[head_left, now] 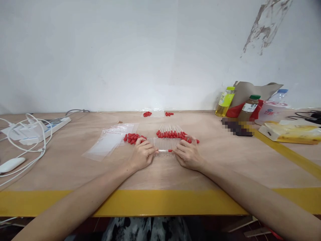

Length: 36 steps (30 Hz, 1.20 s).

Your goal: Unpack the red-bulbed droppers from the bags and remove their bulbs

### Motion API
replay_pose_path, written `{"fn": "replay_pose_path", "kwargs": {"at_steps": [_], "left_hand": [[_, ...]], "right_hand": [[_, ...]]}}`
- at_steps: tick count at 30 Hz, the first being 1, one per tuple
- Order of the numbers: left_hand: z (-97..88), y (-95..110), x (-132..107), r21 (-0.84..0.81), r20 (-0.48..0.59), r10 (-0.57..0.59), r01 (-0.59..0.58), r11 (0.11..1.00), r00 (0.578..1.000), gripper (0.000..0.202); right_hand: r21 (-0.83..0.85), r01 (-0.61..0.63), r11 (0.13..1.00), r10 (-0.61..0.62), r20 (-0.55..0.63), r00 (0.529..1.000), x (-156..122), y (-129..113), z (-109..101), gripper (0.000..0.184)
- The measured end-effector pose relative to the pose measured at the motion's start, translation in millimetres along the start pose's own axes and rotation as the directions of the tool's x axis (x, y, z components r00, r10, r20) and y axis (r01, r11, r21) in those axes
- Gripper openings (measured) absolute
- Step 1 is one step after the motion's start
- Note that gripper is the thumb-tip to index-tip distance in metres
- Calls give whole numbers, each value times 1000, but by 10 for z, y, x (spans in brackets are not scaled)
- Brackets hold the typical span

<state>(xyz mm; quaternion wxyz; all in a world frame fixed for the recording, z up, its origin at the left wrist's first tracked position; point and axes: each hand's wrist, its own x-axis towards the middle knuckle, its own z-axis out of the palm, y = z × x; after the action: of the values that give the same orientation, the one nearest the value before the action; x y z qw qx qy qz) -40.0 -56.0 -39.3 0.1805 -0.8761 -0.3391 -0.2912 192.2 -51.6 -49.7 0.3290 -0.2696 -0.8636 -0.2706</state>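
Note:
My left hand (pixel 142 154) and my right hand (pixel 187 154) rest on the wooden table (pixel 75 170), fingers curled toward each other. Between them they pinch a thin clear tube with a red tip (pixel 164 151), held level just above the table. Under and behind it lies a row of clear tubes (pixel 163 143). A heap of loose red caps (pixel 132 138) sits by my left hand. A fan of red-capped tubes (pixel 172 133) lies just beyond my right hand.
Clear plastic bags (pixel 110 140) lie left of the caps. A power strip with white cables (pixel 37 129) is far left. Bottles (pixel 225 101), a paper bag and packets crowd the right. More red caps (pixel 147 114) sit near the wall. Yellow tape (pixel 160 201) edges the table.

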Motion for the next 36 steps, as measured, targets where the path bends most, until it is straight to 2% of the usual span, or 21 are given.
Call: {"fn": "replay_pose_path", "kwargs": {"at_steps": [3, 6, 8, 10, 12, 16, 18, 20, 23, 26, 29, 31, 36], "left_hand": [[-3, -81, -53, 5, -51, -54, 54, 999, 997, 20], [-6, -189, -114, -1, -143, -172, 173, 985, 975, 18], [3, -238, -132, -25, -145, -227, 226, 974, 963, 19], [24, -267, -131, -37, -123, -262, 260, 965, 957, 22], [50, -290, -125, -20, -122, -286, 286, 958, 951, 24], [88, -348, -129, 11, -172, -249, 255, 967, 953, 23], [98, -372, -136, 25, -177, -204, 212, 977, 963, 21], [105, -381, -140, 50, -155, -166, 175, 983, 974, 20], [104, -364, -135, 67, -96, -148, 155, 986, 984, 20], [67, -310, -116, -8, -28, -205, 205, 979, 978, 19], [-2, -238, -88, -117, 62, -312, 317, 941, 948, 14], [-49, -198, -71, -154, 111, -357, 371, 916, 927, 19], [-99, -155, -56, -185, 183, -365, 397, 899, 913, 32]], "right_hand": [[8, -59, 998, 60, -53, 997, -68, 84, -29, 19], [69, -197, 978, 203, -85, 975, -167, 245, -45, 15], [209, -276, 938, 296, -69, 953, -206, 339, -31, 15], [364, -355, 861, 395, -38, 918, -212, 403, -1, 20], [438, -448, 780, 511, -31, 859, -201, 453, 29, 23], [436, -626, 646, 709, -39, 704, -203, 580, 47, 24], [469, -686, 556, 775, 5, 632, -223, 656, 39, 24], [503, -713, 489, 808, 45, 587, -247, 723, 32, 24], [500, -726, 473, 807, 84, 584, -284, 798, 44, 19], [489, -735, 470, 795, 127, 593, -322, 848, 79, 19], [479, -726, 493, 764, 161, 625, -357, 876, 118, 22], [450, -720, 528, 748, 154, 645, -369, 881, 136, 21], [408, -690, 598, 701, 151, 697, -344, 858, 143, 17]]}}
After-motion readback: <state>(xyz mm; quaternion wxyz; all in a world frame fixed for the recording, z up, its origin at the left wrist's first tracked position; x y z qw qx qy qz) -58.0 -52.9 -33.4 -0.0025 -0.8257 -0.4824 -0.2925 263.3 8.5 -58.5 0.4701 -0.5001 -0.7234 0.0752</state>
